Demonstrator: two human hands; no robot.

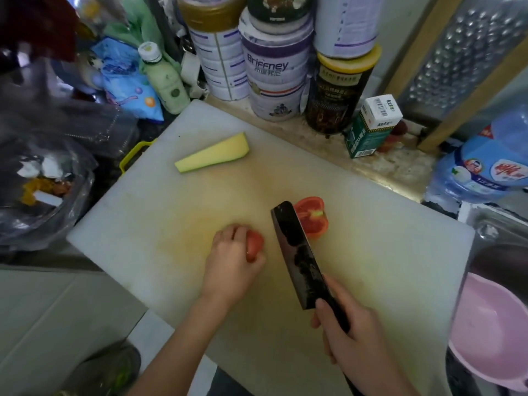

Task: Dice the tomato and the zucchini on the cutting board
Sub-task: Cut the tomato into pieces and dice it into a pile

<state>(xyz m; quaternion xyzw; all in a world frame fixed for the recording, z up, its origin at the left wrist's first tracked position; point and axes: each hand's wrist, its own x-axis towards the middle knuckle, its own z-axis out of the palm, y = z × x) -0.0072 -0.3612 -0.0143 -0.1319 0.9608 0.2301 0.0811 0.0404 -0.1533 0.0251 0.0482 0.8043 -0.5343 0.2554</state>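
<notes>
A white cutting board (160,238) fills the middle of the view. On its far left lies a zucchini piece (213,154), cut face up. The tomato is in two halves. My left hand (233,260) curls over one tomato half (254,244), holding it on the board. The other tomato half (313,218) lies cut face up to the right. Between the halves stands a dark cleaver (295,254), its blade partly covering the right half. My right hand (351,338) grips the cleaver's handle.
Tins (274,70), a dark jar (338,90), a green bottle (164,75) and a small carton (371,124) crowd the board's far edge. A blue water bottle (485,164) and pink bowl (494,338) sit right. Plastic bags (43,178) lie left.
</notes>
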